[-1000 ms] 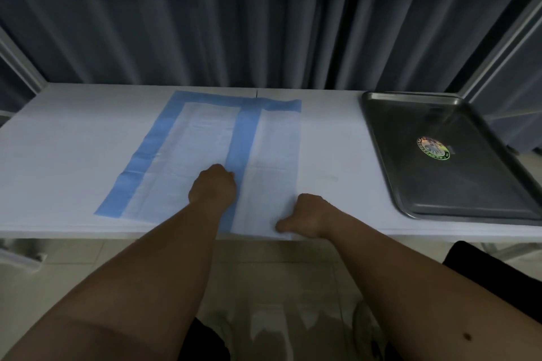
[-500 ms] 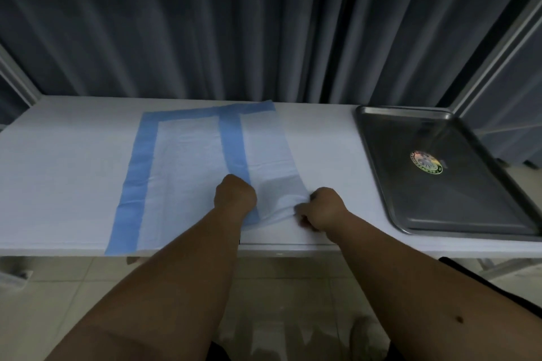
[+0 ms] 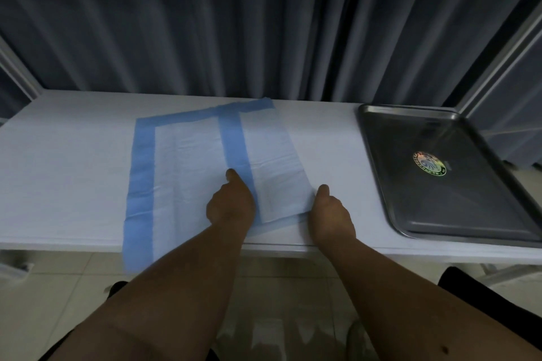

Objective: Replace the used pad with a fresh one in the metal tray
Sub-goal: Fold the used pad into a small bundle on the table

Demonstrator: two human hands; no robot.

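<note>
A blue-bordered white pad (image 3: 187,161) lies flat on the white table, its right part folded over so a blue strip runs down its middle. Its near left corner hangs over the table's front edge. My left hand (image 3: 230,204) rests on the pad at the blue strip, fingers curled, thumb pointing away. My right hand (image 3: 331,214) grips the near right corner of the folded flap. The metal tray (image 3: 378,138) sits at the right end of the table, bare except for a round sticker (image 3: 429,163).
The white table (image 3: 64,173) stands against dark grey curtains (image 3: 264,23). A tiled floor (image 3: 278,281) lies below the front edge. Something black (image 3: 481,287) shows under the table at the right.
The pad has turned and slid toward me, its near left corner now over the table edge. Both hands moved with it; the camera view has tilted up slightly.
</note>
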